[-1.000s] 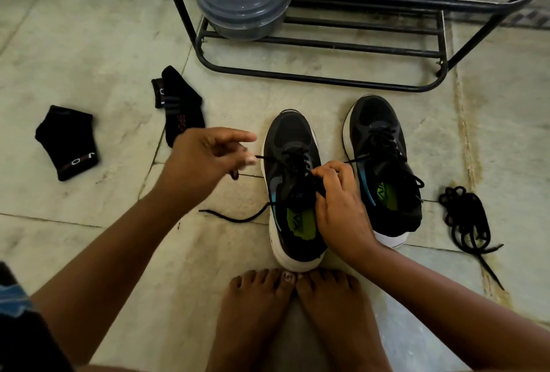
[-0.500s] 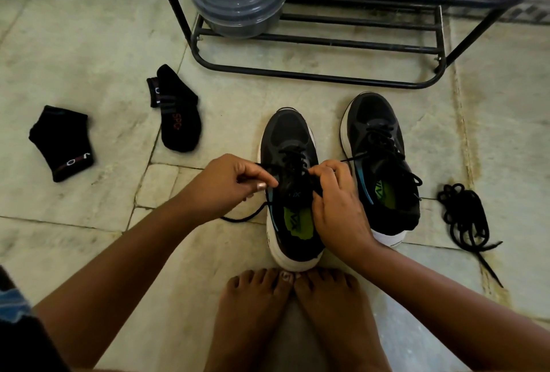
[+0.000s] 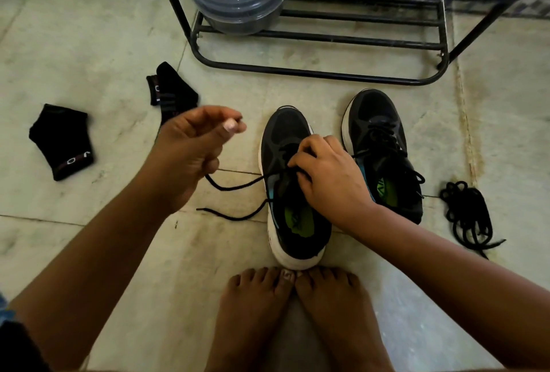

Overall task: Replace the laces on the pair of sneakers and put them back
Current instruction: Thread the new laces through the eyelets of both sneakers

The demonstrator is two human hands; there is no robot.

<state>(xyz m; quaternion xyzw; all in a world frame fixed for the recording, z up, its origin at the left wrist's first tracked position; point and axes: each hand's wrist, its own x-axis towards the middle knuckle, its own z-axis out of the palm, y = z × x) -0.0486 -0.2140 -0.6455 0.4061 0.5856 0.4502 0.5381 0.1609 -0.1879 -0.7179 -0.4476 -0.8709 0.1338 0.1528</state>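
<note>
1. Half a second ago our left hand [image 3: 190, 154] was pinching at the eyelets of the near sneaker [image 3: 293, 193]; now it has swung up and away to the left, blurred, thumb and forefinger pressed together. We cannot tell whether lace is caught in that pinch.
2. Our right hand [image 3: 327, 175] stays on the tongue, fingers curled round the lace [image 3: 238, 187] at the eyelets.
3. Both lace ends trail on the floor left of the sneaker, which stands against our toes; the other sneaker [image 3: 384, 157] sits just beside it, laced.
4. Risk, as we judge it: a hard tug could draw one end too short or out of its eyelet.
5. The loose lace bundle [image 3: 467, 216] lies to the right, well apart from the shoe rack [image 3: 327, 71].
</note>
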